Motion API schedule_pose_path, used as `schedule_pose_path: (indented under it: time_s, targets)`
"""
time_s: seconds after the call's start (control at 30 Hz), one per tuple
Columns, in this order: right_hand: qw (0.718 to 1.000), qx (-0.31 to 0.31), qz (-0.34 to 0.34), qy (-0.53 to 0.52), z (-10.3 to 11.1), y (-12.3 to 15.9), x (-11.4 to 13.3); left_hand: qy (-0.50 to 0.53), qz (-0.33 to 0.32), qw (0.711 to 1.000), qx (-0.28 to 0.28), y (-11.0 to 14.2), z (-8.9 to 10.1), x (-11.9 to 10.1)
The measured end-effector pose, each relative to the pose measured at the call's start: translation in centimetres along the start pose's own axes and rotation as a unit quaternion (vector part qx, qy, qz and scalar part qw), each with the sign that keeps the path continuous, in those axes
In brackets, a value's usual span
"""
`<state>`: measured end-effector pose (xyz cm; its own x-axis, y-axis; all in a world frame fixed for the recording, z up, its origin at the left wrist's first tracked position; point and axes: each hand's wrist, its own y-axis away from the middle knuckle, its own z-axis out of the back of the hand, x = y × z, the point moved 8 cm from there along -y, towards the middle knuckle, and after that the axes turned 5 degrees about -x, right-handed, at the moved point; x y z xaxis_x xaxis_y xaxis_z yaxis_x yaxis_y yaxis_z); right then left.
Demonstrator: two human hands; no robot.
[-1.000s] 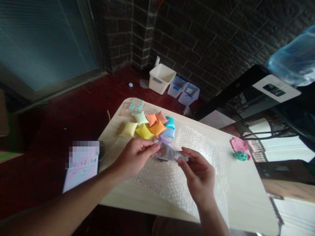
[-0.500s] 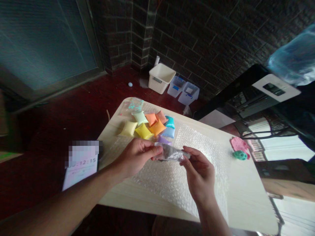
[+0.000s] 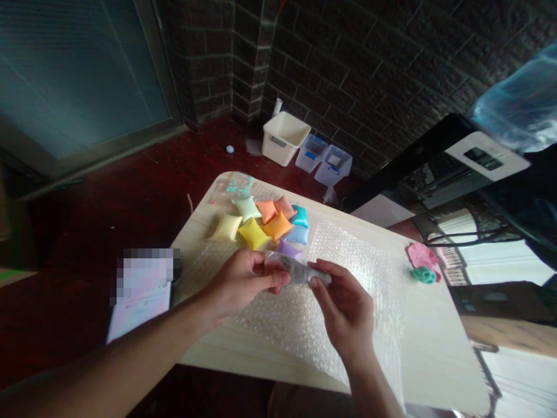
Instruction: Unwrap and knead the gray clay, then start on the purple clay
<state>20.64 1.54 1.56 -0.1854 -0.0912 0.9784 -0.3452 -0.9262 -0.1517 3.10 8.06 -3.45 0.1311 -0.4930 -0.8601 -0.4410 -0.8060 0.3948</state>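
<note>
My left hand (image 3: 243, 283) and my right hand (image 3: 347, 307) hold a small clear plastic bag (image 3: 297, 269) with grey, soft-looking material in it, raised over the bubble wrap (image 3: 300, 331). The left thumb and fingers grip the bag's left end. Pinched between my right thumb and fingers is its right end, where a grey lump shows; I cannot tell if that lump is outside the plastic. Just beyond the bag lies a purple pillow packet (image 3: 290, 249). Several more pillow packets lie behind, among them a yellow packet (image 3: 253, 233) and an orange packet (image 3: 278, 226).
The bubble wrap covers much of the pale table (image 3: 439, 354). Pink material (image 3: 422, 256) and a green piece (image 3: 424, 275) sit near its right edge. A phone (image 3: 141, 302) is at the left. Beyond, on the floor, stand a cream basket (image 3: 285, 139) and two clear bins.
The right hand has moved slightly left and the bag's left part now shows flatter and emptier. The grey material sits closer to the right hand.
</note>
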Motion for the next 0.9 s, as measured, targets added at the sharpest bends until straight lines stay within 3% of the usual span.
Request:
schedule_pose_path:
  time_s: [0.13,0.3,0.47,0.6,0.9]
  targets:
    - [0.995,0.05,-0.048,-0.068,-0.6,-0.1,-0.1,-0.023,-0.037,0.999,-0.025,0.3,0.6,-0.9]
    - [0.992,0.062,-0.071,-0.089,-0.8,0.1,-0.2,0.01,-0.053,0.998,-0.012,0.3,0.4,-1.3]
    - [0.999,0.045,-0.028,-0.006,-0.7,0.5,-0.2,0.069,0.018,0.997,0.019,0.1,-0.2,0.0]
    - [0.997,0.039,-0.02,0.068,-0.6,0.7,-0.2,0.013,0.051,0.999,0.008,0.0,0.0,0.3]
    - [0.979,0.05,-0.178,-0.082,-1.6,0.1,-1.1,0.03,0.037,0.999,-0.016,-0.2,0.1,0.3]
